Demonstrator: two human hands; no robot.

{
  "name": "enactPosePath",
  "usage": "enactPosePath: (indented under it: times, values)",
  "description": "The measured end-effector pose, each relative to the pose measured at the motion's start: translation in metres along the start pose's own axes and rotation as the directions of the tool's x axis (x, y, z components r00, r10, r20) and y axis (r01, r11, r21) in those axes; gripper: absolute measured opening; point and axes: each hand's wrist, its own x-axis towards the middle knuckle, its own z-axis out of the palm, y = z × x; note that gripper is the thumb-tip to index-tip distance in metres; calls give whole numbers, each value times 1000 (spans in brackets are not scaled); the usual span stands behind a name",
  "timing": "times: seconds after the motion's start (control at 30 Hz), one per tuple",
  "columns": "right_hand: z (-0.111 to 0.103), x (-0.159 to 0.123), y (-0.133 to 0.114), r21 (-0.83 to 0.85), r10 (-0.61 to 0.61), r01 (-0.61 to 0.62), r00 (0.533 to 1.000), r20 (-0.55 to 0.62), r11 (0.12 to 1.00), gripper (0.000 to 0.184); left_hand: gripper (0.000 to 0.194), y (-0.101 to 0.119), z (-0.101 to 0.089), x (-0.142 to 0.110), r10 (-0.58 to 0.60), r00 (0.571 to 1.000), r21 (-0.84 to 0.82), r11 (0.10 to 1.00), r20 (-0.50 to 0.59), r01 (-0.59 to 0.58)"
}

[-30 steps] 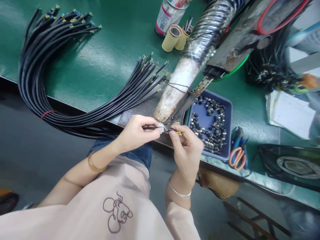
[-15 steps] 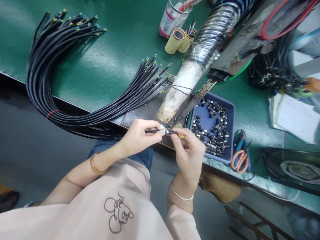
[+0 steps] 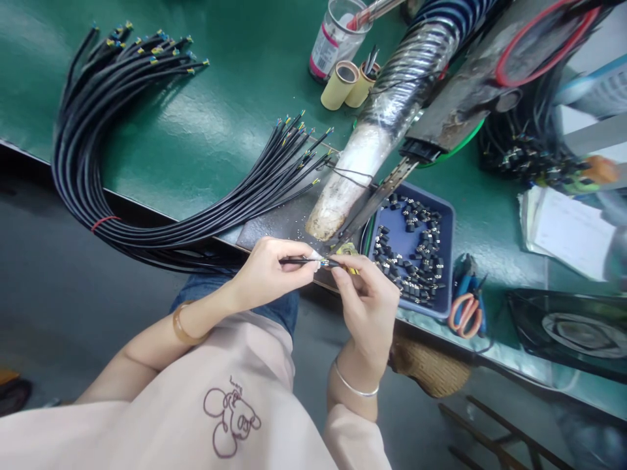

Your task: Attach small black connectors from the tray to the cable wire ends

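My left hand [image 3: 277,264] pinches a black cable [image 3: 292,261] close to its stripped end, where small coloured wires show. Facing it, my right hand [image 3: 369,287] grips a small black connector [image 3: 334,263] between thumb and fingertips, its metal end against the wires. Just above my fingers comes the tip of a soldering iron [image 3: 365,212], slanting down from the upper right. A big bundle of black cables [image 3: 161,235] curves along the bench edge at the left, tied with a red band. Loose black connectors fill parts of a blue tray [image 3: 450,261] to the right.
A foil-wrapped duct [image 3: 353,153] hangs close over my hands. Pliers with orange handles [image 3: 465,313] lie right of the tray, with papers [image 3: 571,225] beyond. Two small cardboard tubes [image 3: 337,88] and a plastic jar [image 3: 333,42] stand at the back of the green bench.
My hands have dropped slightly, so the cable end and connector sit a little lower, apart from the iron's tip. The view has shifted slightly. Both grips are unchanged.
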Motion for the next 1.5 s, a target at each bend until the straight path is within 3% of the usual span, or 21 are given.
enactPosePath:
  times: [0.17, 0.33, 0.5, 0.6, 0.73, 0.83, 0.9, 1.03, 1.13, 1.23, 1.37, 1.43, 1.5]
  values:
    - [-3, -3, -2, -28, 5, -5, 1000, 11, 1000, 16, 19, 1, 0, -3, 131, 991, 86, 988, 0, -131]
    - [-1, -5, -1, -56, -12, 11, 1000, -5, 998, 17, 12, 5, -3, -4, 152, 988, 63, 986, -10, -151]
    - [1, -11, -4, -192, -252, 241, 967, -34, 951, 11, 23, 7, -6, -7, 45, 999, -14, 999, 28, -45]
    - [-3, -13, -5, -229, -264, 251, 964, -26, 940, 10, 20, 10, -6, -9, 71, 996, -30, 997, 58, -69]
    - [-5, -16, -2, -200, -178, 149, 975, -132, 968, 9, 14, 14, -6, -11, 206, 979, 46, 978, 1, -205]
    - [-4, -21, 0, -231, -234, 176, 939, -252, 957, 22, 14, 13, -5, -12, 218, 976, 106, 971, -7, -216]
    - [-3, -23, -3, -290, -277, 208, 935, -222, 934, 25, 15, 10, -3, -12, 218, 976, 138, 966, 5, -217]
    - [-4, -22, -11, -382, -339, 304, 940, -28, 873, 23, 16, 3, -2, -13, 248, 969, 194, 950, 10, -246]
    - [-6, -20, -13, -400, -370, 343, 929, 8, 850, 18, 17, 0, -1, -13, 270, 963, 224, 938, 9, -265]
    - [-3, -19, -11, -413, -376, 344, 927, 4, 843, 11, 19, 1, -1, -13, 245, 970, 224, 945, -2, -238]
    - [6, -19, -6, -418, -392, 344, 919, -34, 841, 6, 15, 4, 0, -11, 121, 993, 111, 986, 15, -122]
    - [11, -21, -3, -403, -354, 295, 932, -77, 866, 6, 13, 6, 0, -10, 41, 998, 18, 999, 46, -42]
    - [15, -22, -1, -345, -265, 186, 944, -198, 920, 5, 14, 6, 0, -9, -22, 998, -55, 998, 65, 26]
